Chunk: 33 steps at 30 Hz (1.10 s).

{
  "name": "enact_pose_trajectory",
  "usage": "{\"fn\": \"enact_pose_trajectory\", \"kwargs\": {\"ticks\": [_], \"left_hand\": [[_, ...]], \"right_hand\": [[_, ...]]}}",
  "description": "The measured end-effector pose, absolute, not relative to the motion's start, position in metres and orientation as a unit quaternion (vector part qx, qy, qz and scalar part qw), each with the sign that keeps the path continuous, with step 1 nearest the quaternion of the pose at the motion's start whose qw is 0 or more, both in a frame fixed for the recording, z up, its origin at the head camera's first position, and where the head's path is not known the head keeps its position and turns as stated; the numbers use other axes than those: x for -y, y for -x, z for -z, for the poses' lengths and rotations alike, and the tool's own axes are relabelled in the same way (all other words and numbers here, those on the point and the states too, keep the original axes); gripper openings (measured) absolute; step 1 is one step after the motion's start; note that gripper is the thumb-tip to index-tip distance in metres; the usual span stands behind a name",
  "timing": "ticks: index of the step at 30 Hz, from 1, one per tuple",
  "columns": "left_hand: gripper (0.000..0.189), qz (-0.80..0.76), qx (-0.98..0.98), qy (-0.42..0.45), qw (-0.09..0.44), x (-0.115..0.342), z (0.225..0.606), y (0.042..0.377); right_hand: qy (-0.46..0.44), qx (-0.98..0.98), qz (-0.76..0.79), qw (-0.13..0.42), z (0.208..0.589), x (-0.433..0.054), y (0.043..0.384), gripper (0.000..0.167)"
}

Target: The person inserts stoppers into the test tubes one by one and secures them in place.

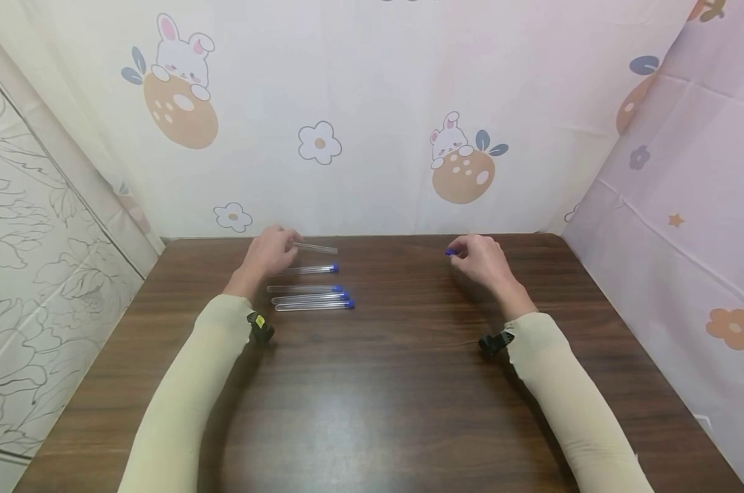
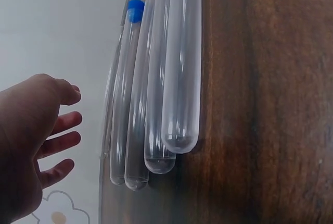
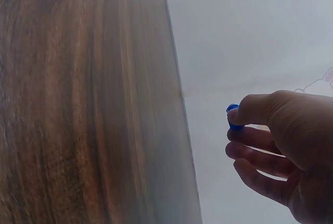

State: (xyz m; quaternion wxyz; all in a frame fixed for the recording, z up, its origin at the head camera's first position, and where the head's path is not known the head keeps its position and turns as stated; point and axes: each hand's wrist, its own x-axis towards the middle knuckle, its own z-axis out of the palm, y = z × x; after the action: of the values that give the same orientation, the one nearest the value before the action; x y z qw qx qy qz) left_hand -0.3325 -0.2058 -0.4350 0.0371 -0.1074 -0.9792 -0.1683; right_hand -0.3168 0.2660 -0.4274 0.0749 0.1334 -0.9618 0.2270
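Note:
My right hand [image 1: 479, 259] pinches a small blue cap [image 3: 234, 117] between thumb and forefinger, near the table's far edge. In the right wrist view its other fingers [image 3: 260, 182] are loosely bent. At the back left, my left hand [image 1: 272, 252] is beside a clear test tube [image 1: 316, 248] with no cap on its visible end. The left wrist view shows that hand's fingers [image 2: 60, 146] spread and slightly bent, holding nothing, apart from the tubes. Several clear test tubes with blue caps [image 1: 313, 306] lie side by side nearer me, their capped ends pointing right.
The brown wood-grain table [image 1: 360, 390] runs back to a white curtain [image 1: 372, 82] printed with rabbits and flowers. A patterned panel [image 1: 33, 260] borders the left side, and another curtain [image 1: 692, 219] the right. Each wrist wears a small black camera [image 1: 261, 329].

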Motion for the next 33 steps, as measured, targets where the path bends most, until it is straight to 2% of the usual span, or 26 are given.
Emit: {"fn": "enact_pose_trajectory", "kwargs": {"ticks": [27,33], "left_hand": [[0.049,0.190,0.974,0.126,0.004,0.206,0.447,0.349],[0.050,0.183,0.973,0.143,0.005,0.223,0.479,0.383]], "right_hand": [[-0.157,0.958,-0.222,0.087,0.425,-0.259,0.311,0.025],[-0.160,0.957,-0.223,0.089,0.426,-0.259,0.312,0.024]]}}
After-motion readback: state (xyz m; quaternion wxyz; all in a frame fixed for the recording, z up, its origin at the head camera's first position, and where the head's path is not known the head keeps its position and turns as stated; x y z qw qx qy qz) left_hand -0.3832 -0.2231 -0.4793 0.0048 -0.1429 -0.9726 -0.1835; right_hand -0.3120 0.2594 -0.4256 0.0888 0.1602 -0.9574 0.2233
